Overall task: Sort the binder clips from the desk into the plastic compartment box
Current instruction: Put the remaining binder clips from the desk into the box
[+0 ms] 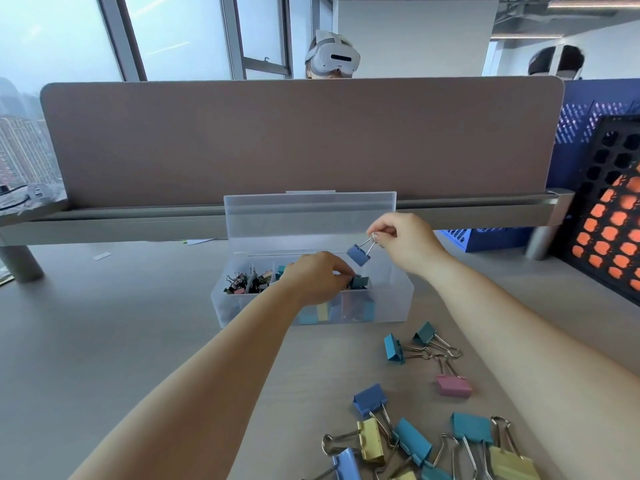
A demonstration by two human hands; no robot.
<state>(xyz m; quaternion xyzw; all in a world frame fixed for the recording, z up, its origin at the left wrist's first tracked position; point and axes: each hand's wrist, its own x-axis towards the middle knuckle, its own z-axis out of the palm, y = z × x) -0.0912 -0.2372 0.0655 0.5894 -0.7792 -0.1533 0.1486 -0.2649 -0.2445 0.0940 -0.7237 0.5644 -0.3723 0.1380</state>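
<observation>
A clear plastic compartment box (394, 306) stands open on the desk, its lid upright behind it. Small dark clips (242, 284) fill its left compartment and coloured clips show through the front wall. My right hand (403, 242) pinches the wire handles of a blue binder clip (358, 254), which hangs above the box's right part. My left hand (318, 278) reaches into the middle compartment, fingers curled at a teal clip (360, 282). Several large loose clips, blue, teal, yellow and pink (453, 385), lie on the desk in front right.
A brown divider panel (301, 140) runs across the back of the desk. A black perforated crate (609, 209) and a blue basket (485, 237) stand at the right. A person wearing a headset sits behind the divider.
</observation>
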